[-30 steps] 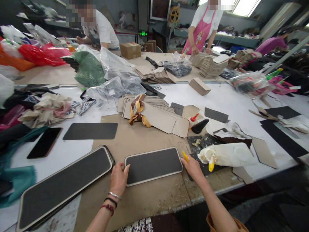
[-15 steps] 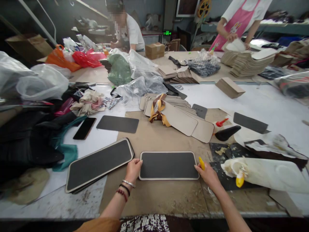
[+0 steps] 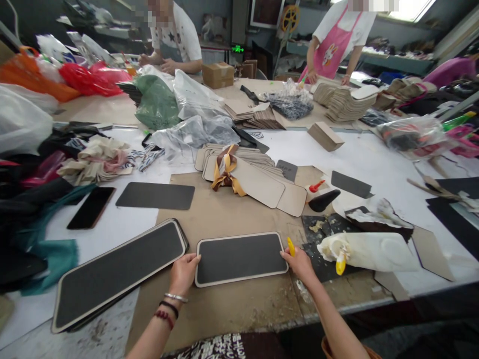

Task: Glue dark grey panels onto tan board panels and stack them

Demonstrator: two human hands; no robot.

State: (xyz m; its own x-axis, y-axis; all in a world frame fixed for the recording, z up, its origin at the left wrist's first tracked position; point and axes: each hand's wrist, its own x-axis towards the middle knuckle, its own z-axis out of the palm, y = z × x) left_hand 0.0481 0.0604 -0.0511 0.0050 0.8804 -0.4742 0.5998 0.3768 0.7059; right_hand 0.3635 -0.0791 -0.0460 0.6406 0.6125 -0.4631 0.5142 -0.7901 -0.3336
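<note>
Left hand [image 3: 183,273], looser a second ago, and right hand [image 3: 299,263] apparently pinch the dark panel [image 3: 241,259], long axis left-to-right, right end slightly farther away

One view, your head cam: sits above the near side of the dark panel [image 3: 241,260], faces forward and down across it, close; beyond the panel, it reaches the cardboard box [image 3: 217,76] and pink-aproned co-worker [image 3: 333,47], well back.
</note>
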